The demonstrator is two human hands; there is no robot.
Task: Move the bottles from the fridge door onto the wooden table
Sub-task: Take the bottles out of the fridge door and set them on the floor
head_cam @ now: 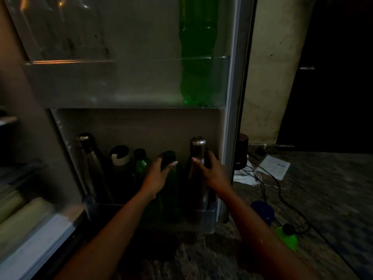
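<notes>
A person's left hand point(159, 174) curls around the neck of a dark green glass bottle point(171, 186) standing in the bottom shelf of an open white fridge door point(141, 126), thumb on one side and fingers point(174, 164) wrapping the other. The right hand point(210, 170) closes around the upper body of a tall brushed-steel bottle point(197, 156) just beside it, at the shelf's right end, close against the door's grey edge seal point(232, 118). Both bottles stand upright, their bases behind the clear lower shelf rail point(207, 219).

To the left in the same shelf stand a smaller green bottle with a dark cap point(141, 160), a dark bottle with a white collar point(120, 156) and a second steel bottle point(88, 158), packed near one another, leaving little sideways room; open space lies above the caps, beneath the upper shelf. That upper clear shelf point(121, 85) holds a tall translucent green plastic bottle point(198, 57), its top cut off by the frame.

Right of the door, the speckled stone floor point(323, 188) carries black cables point(278, 186), white papers point(274, 166), a blue object point(262, 211) and a bright green one point(286, 239), hard to identify in the dim light. The fridge interior at left is blurred. No wooden table is in view.
</notes>
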